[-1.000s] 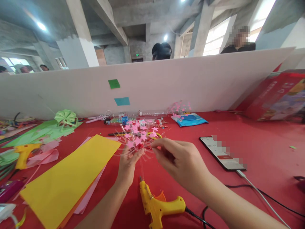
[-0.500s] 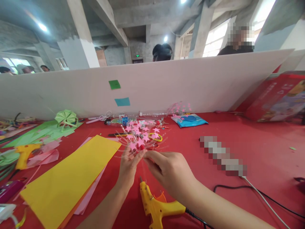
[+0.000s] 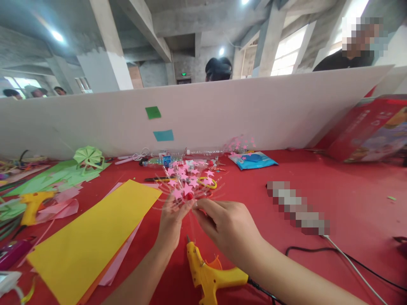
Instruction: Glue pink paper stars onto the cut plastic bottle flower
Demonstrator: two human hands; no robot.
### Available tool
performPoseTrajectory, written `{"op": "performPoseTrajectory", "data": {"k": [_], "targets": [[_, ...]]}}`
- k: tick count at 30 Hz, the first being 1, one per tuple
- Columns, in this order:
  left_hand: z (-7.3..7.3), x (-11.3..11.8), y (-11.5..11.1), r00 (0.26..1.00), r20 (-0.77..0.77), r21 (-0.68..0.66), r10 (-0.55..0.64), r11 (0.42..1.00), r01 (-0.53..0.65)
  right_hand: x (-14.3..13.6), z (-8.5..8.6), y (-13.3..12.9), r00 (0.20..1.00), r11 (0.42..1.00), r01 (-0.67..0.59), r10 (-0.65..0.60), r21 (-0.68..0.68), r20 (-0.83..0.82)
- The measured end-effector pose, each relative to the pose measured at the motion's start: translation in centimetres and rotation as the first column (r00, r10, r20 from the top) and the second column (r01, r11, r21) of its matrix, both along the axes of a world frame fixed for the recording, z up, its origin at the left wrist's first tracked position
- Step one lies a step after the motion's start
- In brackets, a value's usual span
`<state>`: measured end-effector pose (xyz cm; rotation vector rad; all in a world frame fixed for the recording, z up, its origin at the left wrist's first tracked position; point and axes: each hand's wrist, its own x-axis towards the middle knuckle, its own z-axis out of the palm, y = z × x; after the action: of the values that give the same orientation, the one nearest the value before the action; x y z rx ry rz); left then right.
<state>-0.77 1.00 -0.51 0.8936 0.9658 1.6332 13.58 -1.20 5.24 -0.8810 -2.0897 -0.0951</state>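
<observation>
Near the middle of the red table, my left hand (image 3: 171, 218) is closed on the lower part of a clear plastic piece with pink stars (image 3: 187, 188) and thin strips that fan outward. A red round part shows just above its thumb. My right hand (image 3: 229, 224) meets it from the right, thumb and fingers pinched together at the piece's near edge; what lies between those fingertips is too small to make out. Below the hands lies a yellow glue gun (image 3: 210, 277), its nozzle pointing up and away.
Yellow paper sheets (image 3: 95, 241) lie at left, near another yellow glue gun (image 3: 33, 205) and green paper (image 3: 51, 178). Behind are a blue packet (image 3: 253, 161) and yellow-handled scissors (image 3: 208, 183). A blurred-out strip (image 3: 297, 207) with a cable is at right. A white board (image 3: 222, 114) stands across the back.
A person behind the board has moved to the right. My right fingertips have shifted very slightly; my left hand and the starred piece look almost unmoved.
</observation>
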Motion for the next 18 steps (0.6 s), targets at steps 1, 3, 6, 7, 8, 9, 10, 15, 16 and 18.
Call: {"op": "performPoseTrajectory", "data": {"k": [1, 3, 6, 7, 8, 9, 10, 15, 16, 18], "targets": [[-0.1, 0.0, 0.0, 1.0, 0.001, 0.001, 0.001, 1.0, -0.001, 0.0, 0.0, 0.0, 1.0, 1.0, -0.001, 0.001, 0.002, 0.0], [-0.1, 0.0, 0.0, 1.0, 0.002, -0.005, 0.006, 1.0, -0.006, 0.1, 0.0, 0.0, 1.0, 1.0, -0.009, 0.009, 0.002, 0.006], [-0.1, -0.1, 0.0, 1.0, 0.0, -0.042, 0.03, 0.999, -0.029, 0.2, 0.0, 0.0, 1.0, 1.0, -0.011, 0.011, -0.005, 0.02], [-0.1, -0.1, 0.0, 0.999, 0.001, -0.053, 0.036, 0.998, -0.036, 0.2, 0.0, 0.0, 1.0, 1.0, -0.01, 0.01, -0.005, 0.024], [-0.1, -0.1, 0.0, 0.999, 0.004, -0.056, 0.035, 0.998, -0.035, 0.2, 0.0, -0.1, 1.0, 1.0, -0.01, 0.01, -0.003, 0.025], [-0.1, -0.1, 0.0, 0.999, 0.007, -0.054, 0.031, 0.998, -0.031, 0.3, 0.1, -0.1, 1.0, 1.0, -0.012, 0.012, 0.0, 0.023], [-0.1, -0.1, 0.1, 1.0, 0.01, -0.049, 0.022, 0.999, -0.021, 0.3, 0.3, -0.2, 1.0, 1.0, -0.016, 0.016, 0.006, 0.02], [-0.5, -0.4, 0.1, 1.0, 0.003, -0.027, -0.002, 1.0, 0.002, 1.0, 1.8, -1.0, 0.997, 0.998, -0.051, 0.054, 0.047, -0.058], [-0.6, -0.4, 0.1, 1.0, 0.002, -0.016, -0.003, 1.0, 0.003, 1.2, 2.2, -1.1, 0.995, 0.998, -0.048, 0.051, 0.05, -0.08], [-0.6, -0.5, 0.2, 1.0, -0.004, 0.005, -0.003, 1.0, 0.003, 1.9, 2.9, -0.8, 0.993, 0.999, -0.011, 0.016, 0.046, -0.119]]}}
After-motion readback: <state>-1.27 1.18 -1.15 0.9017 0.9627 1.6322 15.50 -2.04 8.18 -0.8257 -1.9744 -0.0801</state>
